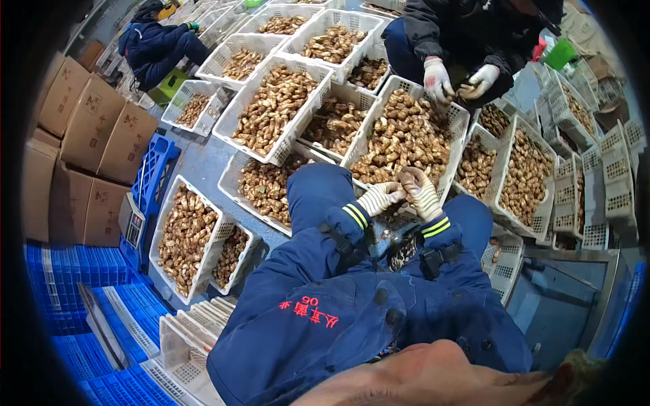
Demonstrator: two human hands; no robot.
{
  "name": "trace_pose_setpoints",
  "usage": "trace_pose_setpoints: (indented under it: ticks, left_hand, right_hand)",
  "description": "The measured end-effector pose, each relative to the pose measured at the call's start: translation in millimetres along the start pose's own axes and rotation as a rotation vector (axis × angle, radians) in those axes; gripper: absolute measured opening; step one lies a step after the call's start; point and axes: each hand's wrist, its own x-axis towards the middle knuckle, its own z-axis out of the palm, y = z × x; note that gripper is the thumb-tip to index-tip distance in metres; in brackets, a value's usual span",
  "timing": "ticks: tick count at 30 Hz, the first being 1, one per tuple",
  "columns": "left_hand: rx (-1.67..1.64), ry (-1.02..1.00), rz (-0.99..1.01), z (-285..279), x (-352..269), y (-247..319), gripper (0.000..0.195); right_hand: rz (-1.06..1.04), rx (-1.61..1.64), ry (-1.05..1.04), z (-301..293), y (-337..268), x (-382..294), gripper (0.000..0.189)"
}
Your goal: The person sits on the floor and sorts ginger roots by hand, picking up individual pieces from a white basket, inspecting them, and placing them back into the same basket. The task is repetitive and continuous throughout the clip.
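Observation:
Both my hands wear striped knit gloves and meet between my knees, over the near edge of a white perforated plastic crate [459,147]. That crate is heaped with knobbly brown tubers or mushrooms [406,134], smeared with soil. My left hand [381,197] pinches a small pale brown piece [400,195] at its fingertips. My right hand [417,189] closes on the same piece from the other side, its thumb and fingers bent. The fingers hide most of the piece. Loose bits of debris [388,234] lie on the floor below the hands.
Filled white crates [278,109] stand around me, some stacked overlapping. Across the crate, a person in white gloves [437,78] handles a dark piece. Another person [157,45] sits at the upper left. Cardboard boxes [94,124], a scale [133,221] and blue crates [76,266] stand left.

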Motion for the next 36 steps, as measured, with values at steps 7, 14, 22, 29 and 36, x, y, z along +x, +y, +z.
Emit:
trace_pose_setpoints:
  ticks: [7, 14, 22, 29, 36]
  left_hand:
    - [-0.548, -0.077, -0.011, 1, -6, 4, 0.037]
    - [-0.687, -0.112, -0.145, 3, -11, 6, 0.036]
    - [-0.383, -0.072, -0.184, 1, -6, 8, 0.03]
    - [-0.52, -0.19, -0.2, 0, -4, 2, 0.035]
    - [-0.561, -0.032, -0.24, 2, -1, -8, 0.021]
  right_hand:
    - [0.049, 0.462, -0.255, -7, -2, -6, 0.072]
    - [-0.104, 0.239, -0.041, -9, 20, 7, 0.053]
    - [-0.038, -0.039, -0.015, -7, 14, 3, 0.052]
    - [-0.013, 0.155, -0.191, -1, 1, -1, 0.064]
    - [-0.052, -0.112, -0.301, -6, 4, 4, 0.05]
